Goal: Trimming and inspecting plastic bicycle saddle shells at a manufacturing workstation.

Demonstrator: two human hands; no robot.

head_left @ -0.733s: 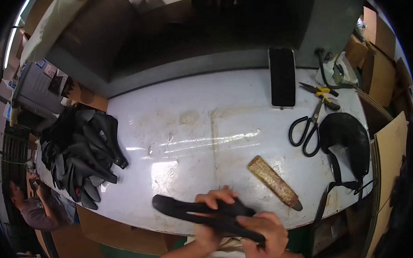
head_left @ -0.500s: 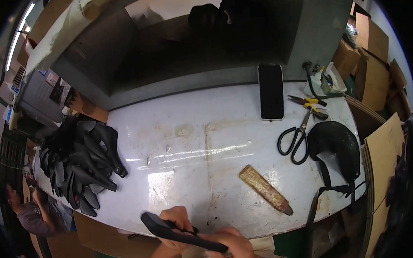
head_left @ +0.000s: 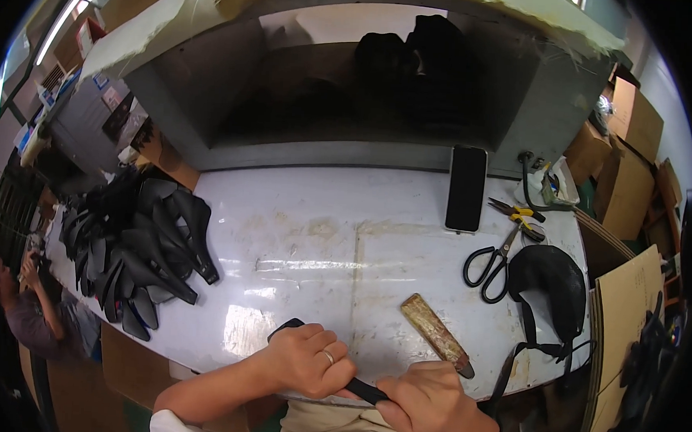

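Note:
Over the near edge of the table I grip a narrow black bicycle saddle (head_left: 366,391) with both hands. My left hand (head_left: 313,360), a ring on one finger, is closed around its wider part; only a dark end shows past the knuckles. At the slim end my right hand (head_left: 429,396) is closed, its thumb along the saddle. Much of the saddle is hidden under the fingers. Just beyond my right hand lies a flat, tape-wrapped tool (head_left: 436,332) with a dark tip.
A heap of similar black saddles (head_left: 141,244) covers the table's left side. To the right lie a phone (head_left: 466,189), yellow-handled pliers (head_left: 518,211), black-handled scissors (head_left: 492,269) and a black strapped piece (head_left: 549,293). A grey open-fronted box (head_left: 310,153) stands behind. Another person (head_left: 43,317) sits far left.
My left hand has moved from under the saddle to wrap over its top, and the saddle now sits lower between my fists. The whole view has shifted.

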